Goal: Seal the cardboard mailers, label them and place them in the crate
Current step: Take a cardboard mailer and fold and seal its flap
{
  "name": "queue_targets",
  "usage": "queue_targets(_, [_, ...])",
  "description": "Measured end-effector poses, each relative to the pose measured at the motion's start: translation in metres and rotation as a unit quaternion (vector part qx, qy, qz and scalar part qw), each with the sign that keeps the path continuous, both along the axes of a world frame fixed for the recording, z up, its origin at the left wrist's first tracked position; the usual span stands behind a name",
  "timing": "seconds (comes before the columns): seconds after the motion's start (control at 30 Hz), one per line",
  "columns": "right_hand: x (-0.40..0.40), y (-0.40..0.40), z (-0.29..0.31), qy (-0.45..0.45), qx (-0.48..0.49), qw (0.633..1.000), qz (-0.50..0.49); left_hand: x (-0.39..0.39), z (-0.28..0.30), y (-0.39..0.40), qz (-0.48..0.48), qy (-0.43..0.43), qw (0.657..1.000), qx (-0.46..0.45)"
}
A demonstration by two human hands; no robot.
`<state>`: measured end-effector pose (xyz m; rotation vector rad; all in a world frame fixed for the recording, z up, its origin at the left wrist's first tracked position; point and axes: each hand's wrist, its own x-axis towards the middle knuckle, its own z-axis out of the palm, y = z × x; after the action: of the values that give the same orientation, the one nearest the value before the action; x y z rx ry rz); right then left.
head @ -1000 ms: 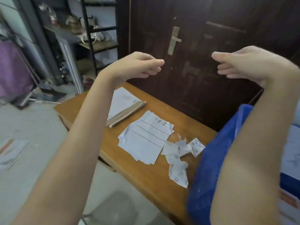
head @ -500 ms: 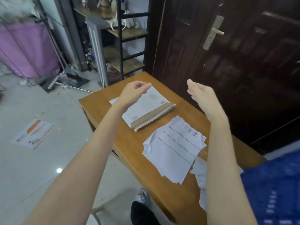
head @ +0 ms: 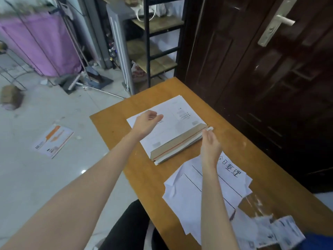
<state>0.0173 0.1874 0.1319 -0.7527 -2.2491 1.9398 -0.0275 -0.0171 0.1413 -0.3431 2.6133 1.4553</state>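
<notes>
Reaching: both hands out over the wooden table, nothing gripped
Left hand: fingers loosely curved and relaxed, hovering above the mailer's white face
Right hand: fingers straight, tips right at the peel strip end; contact, can't tell
Cardboard mailer stack: flat between both hands, brown flap open toward the right hand
Lined paper sheets: under the right forearm
Small labels: near the right elbow
Another mailer: on the floor, well left of the left arm

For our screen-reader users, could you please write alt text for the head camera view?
Two bare hands, left and right, reach open over a stack of white cardboard mailers on a wooden table. Nearer lie a torn lined sheet and loose labels; another mailer lies on the floor.
</notes>
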Motion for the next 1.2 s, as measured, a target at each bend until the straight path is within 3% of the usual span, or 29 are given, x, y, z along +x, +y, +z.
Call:
queue_targets(0.3, [-0.026, -0.031, -0.068, -0.135, -0.051, 0.978, -0.148, -0.083, -0.062, -0.033, -0.080, -0.072, 0.993, -0.050])
queue_targets(0.63, [-0.043, -0.077, -0.086, -0.214, 0.000, 0.935, -0.282, -0.152, -0.096, -0.077, -0.169, -0.085, 0.975, -0.120])
queue_targets(0.83, [-0.053, -0.092, -0.092, -0.206, 0.011, 0.931, -0.302, -0.165, -0.113, -0.075, -0.204, -0.106, 0.963, -0.140])
queue_targets(1.07, [-0.066, -0.098, -0.094, -0.226, 0.081, 0.929, -0.283, -0.174, -0.119, -0.072, -0.139, -0.120, 0.977, -0.105])
queue_targets(1.2, [-0.066, -0.094, -0.097, -0.244, 0.121, 0.923, -0.270, -0.174, -0.117, -0.068, -0.166, -0.138, 0.954, -0.209])
